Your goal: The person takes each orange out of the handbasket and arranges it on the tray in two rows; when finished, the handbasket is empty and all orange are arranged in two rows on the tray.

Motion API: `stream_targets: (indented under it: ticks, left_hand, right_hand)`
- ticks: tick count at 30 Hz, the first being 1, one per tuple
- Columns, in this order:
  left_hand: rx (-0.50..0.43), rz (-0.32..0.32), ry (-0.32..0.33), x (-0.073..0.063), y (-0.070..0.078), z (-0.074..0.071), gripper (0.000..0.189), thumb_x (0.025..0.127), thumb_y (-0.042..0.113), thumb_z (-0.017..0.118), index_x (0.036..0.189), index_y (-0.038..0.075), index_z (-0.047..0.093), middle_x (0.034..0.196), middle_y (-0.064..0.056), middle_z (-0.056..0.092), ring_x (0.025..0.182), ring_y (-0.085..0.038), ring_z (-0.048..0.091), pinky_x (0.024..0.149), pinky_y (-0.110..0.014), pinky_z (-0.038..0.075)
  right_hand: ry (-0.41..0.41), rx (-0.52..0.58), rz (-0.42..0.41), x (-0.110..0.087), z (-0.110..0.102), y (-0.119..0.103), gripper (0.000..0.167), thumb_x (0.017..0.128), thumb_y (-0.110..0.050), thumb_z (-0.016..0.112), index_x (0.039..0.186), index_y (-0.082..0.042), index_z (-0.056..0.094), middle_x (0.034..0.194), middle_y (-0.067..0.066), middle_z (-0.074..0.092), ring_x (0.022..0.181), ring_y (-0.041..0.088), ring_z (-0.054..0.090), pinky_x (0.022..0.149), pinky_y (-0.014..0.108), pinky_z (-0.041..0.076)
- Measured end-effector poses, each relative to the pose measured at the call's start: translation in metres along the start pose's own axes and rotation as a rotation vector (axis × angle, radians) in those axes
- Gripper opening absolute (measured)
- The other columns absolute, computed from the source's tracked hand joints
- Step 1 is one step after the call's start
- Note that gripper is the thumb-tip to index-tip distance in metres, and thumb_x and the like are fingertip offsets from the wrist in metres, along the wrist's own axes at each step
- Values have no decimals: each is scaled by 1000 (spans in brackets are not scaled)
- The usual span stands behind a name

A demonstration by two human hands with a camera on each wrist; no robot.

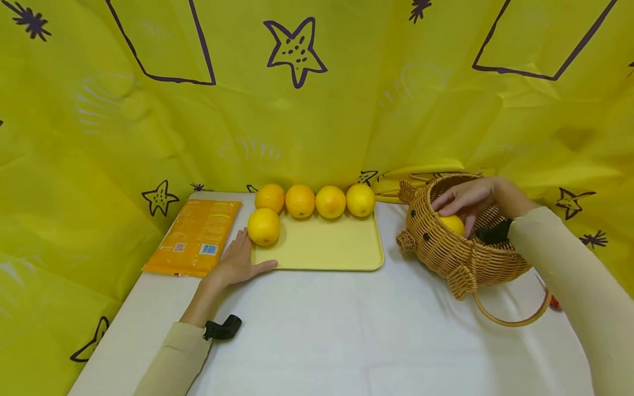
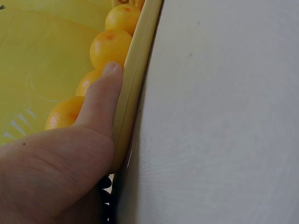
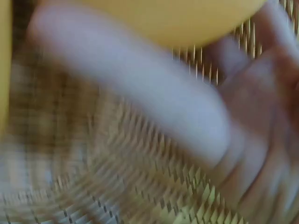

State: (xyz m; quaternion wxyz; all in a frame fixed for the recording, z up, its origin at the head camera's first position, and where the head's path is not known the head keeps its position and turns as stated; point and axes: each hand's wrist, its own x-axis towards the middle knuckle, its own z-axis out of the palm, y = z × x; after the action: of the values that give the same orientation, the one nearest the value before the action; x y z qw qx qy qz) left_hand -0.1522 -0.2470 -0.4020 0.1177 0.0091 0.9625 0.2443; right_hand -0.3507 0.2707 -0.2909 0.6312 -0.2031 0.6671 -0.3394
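My right hand (image 1: 470, 197) is inside a pig-shaped wicker basket (image 1: 448, 250) and grips an orange (image 1: 453, 224); the right wrist view is blurred but shows a finger and thumb around the orange (image 3: 187, 21). At the left front corner of a yellow tray (image 1: 322, 245), my left hand (image 1: 239, 265) rests with straight fingers along the side and the thumb by the front rim. Several oranges line the tray's back edge, from the left orange (image 1: 269, 198) to the right orange (image 1: 360, 200). Another orange (image 1: 263, 226) sits in front, near the left fingertips.
An orange packet (image 1: 195, 236) lies left of the tray, close to my left hand. The basket's handle (image 1: 515, 323) hangs down toward the front over the white table (image 1: 366, 330). A small red object (image 1: 556, 303) is partly hidden beside my right sleeve. Yellow patterned cloth (image 1: 317, 126) closes off the back.
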Motion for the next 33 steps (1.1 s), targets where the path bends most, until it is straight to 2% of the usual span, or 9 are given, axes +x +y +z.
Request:
stream_targets:
  ticks: [3,7,11,16,19,23,25,29,33]
  left_hand:
    - [2,1,3,0,0,0,122,82,68,61,151,-10,-4,160,-30,-5,150,-42,-2,123,-56,4]
    - [11,3,2,1,-1,-1,123,82,68,60,151,-10,-4,160,-30,-5,150,-43,-2,123,-55,4]
    - [12,5,5,1,-1,-1,123,82,68,61,151,-10,-4,160,-31,-5,150,-43,-2,123,-55,5]
    - [1,6,12,1,-2,-1,123,81,68,61,152,-9,-4,160,-31,-4,150,-44,-1,122,-56,5]
    - [-2,3,10,1,-2,0,123,81,68,62,152,-8,-4,160,-30,-4,150,-43,-1,122,-56,5]
    - [9,5,18,2,-2,0,122,81,67,62,152,-8,-4,160,-31,-3,150,-43,-1,123,-56,6]
    - [13,11,24,2,-3,0,122,81,67,62,152,-8,-3,160,-31,-3,150,-43,0,123,-56,6]
    - [10,18,26,2,-2,1,121,81,66,63,152,-8,-3,160,-31,-3,150,-43,0,122,-56,6]
    - [4,21,30,1,-1,0,120,82,65,63,152,-8,-2,159,-32,-2,150,-44,0,122,-57,7]
  right_hand:
    - [29,-42,-20,-14,-1,1,37,106,-19,37,133,-37,55,132,-1,58,107,29,66,84,43,59]
    - [-3,-29,-96,-29,-3,6,45,107,-14,29,139,-37,51,134,-2,55,107,27,66,86,43,58]
    - [-17,2,-206,-41,-5,12,48,107,-12,25,141,-36,49,134,-3,56,110,24,65,88,43,57]
    - [49,-15,-380,-53,-6,14,50,107,-10,23,142,-35,48,134,-9,58,108,20,67,83,42,59]
    - [130,10,-517,-58,-4,14,51,106,-8,22,142,-32,49,133,-9,59,106,19,68,81,42,60]
    - [267,123,-701,-61,3,13,49,105,-7,23,141,-25,53,132,-7,61,106,20,68,79,43,60]
    - [344,178,-757,-61,8,12,48,105,-5,25,139,-21,55,130,-5,62,105,21,69,78,45,59]
    - [567,242,-772,-58,27,6,44,103,-2,33,133,-20,60,124,-4,65,100,20,71,73,44,60]
    - [720,296,-759,-48,52,-8,38,103,-5,40,129,-21,62,120,-3,64,97,19,71,71,42,61]
